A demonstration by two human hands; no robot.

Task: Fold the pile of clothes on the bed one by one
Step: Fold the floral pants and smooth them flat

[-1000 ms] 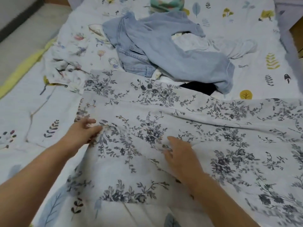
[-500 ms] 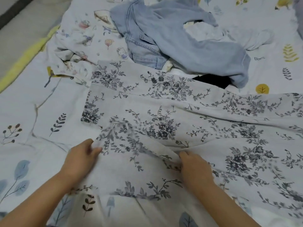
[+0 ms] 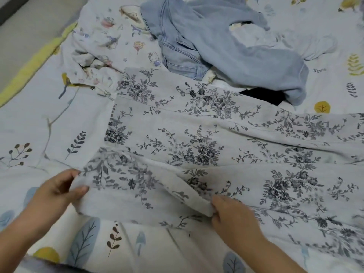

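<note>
the bed (image 3: 29, 119) is covered with a pale sheet printed with leaves and small plants, and a yellow edge runs along its far left side. left of the floral garment, the left hand (image 3: 57, 194) pinches that garment's near left corner, thumb on top of the cloth and fingers curled under the edge. beyond the garment's left end lies a crumpled white cloth with cartoon prints (image 3: 94, 54), touching the garment's top corner. the floral garment (image 3: 197, 146) itself, white-grey with dark blue-grey flower sprays, is spread flat across the middle of the bed and runs out of view on the right; a loose fold crosses its near part between the two hands. on the garment's near edge, right of centre, the right hand (image 3: 234, 219) grips that fold, fingers curled round a bunched bit of cloth. beyond the garment, toward the right, sits a pile of light blue jeans (image 3: 226, 46), with a black cloth (image 3: 264, 96) tucked between them and the garment.
</note>
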